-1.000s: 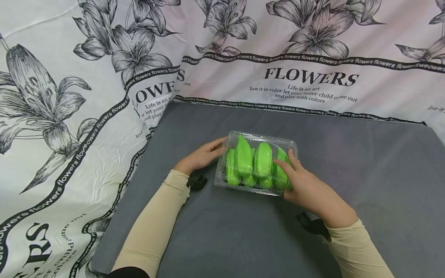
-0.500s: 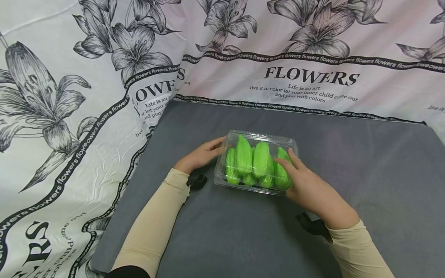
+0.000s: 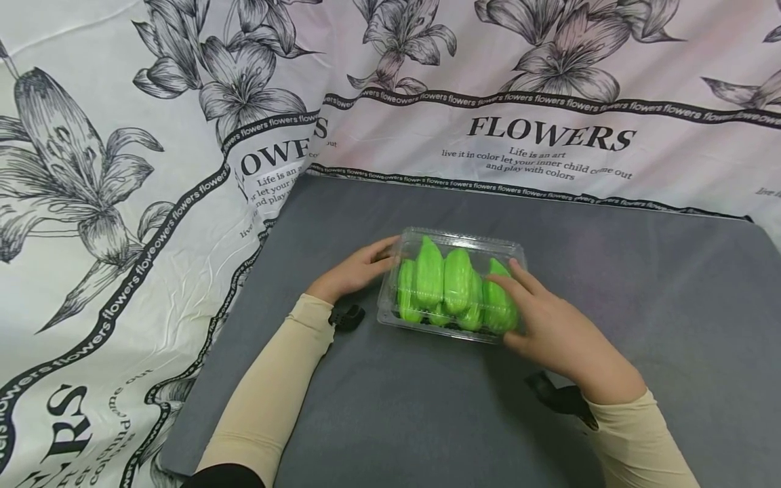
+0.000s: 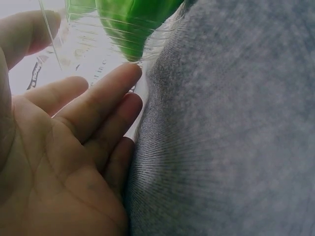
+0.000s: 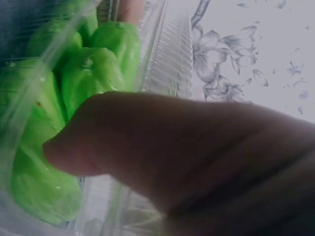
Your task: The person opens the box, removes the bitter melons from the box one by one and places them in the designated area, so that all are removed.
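A clear plastic clamshell box (image 3: 451, 238) lies on the grey table, slightly turned. Inside are several bright green, ridged, pointed pieces (image 3: 429, 274) that look like fruits or vegetables; their exact kind is unclear. At the box's left side is my left hand (image 3: 354, 272), fingers fairly straight; in the left wrist view its palm (image 4: 64, 162) shows with nothing in it. My right hand (image 3: 558, 329) is at the right side, fingers extended loosely over the box's edge. The right wrist view shows one digit (image 5: 128, 137) across the box, the other fingers hidden. Contact there cannot be told.
Grey cloth covers the table (image 3: 390, 413). White fabric with printed flowers and lettering (image 3: 549, 135) hangs along the back and the left side. Black wrist-camera mounts (image 3: 348, 318) sit below both wrists.
My right hand has shifted slightly right, its fingers loosening from the box's side. Some green pieces in the middle have tilted or settled. The left hand stays about where it was.
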`<state>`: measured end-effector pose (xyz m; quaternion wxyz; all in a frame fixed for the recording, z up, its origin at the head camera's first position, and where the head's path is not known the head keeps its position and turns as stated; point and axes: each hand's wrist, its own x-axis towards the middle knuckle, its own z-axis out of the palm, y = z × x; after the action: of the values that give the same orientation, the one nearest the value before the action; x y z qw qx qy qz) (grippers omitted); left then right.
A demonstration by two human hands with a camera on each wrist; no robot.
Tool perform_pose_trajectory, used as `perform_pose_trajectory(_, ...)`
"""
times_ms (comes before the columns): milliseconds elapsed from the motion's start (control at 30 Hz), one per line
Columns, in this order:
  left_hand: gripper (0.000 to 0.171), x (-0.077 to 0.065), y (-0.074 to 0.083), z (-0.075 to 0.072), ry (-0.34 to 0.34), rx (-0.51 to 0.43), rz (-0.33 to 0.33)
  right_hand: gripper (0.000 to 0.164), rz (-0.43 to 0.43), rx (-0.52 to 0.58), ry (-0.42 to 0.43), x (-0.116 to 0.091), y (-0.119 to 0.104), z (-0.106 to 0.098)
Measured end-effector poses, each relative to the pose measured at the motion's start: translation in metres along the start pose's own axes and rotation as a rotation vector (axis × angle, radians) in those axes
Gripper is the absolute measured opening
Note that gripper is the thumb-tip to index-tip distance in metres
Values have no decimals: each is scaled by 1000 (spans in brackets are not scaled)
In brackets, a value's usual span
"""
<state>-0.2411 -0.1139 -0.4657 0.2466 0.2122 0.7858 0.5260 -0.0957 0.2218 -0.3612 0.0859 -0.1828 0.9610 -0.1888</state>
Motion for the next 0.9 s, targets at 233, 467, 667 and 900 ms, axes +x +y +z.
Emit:
perform_pose_trajectory(233, 65, 1, -1, -1, 3, 3, 19, 83, -15, 7, 37, -4, 5, -9)
perform_pose_trajectory(467, 64, 0, 2, 1, 19, -4, 29, 75, -75, 60, 139, -4, 15, -17)
perform_pose_trajectory(667, 65, 1, 1, 0, 15, -29, 55, 72, -119, 86, 237, 0, 22, -19)
perform_pose_trajectory(900, 66, 3, -3, 0, 26, -13, 77, 69, -15, 172, 299, 1, 23, -21)
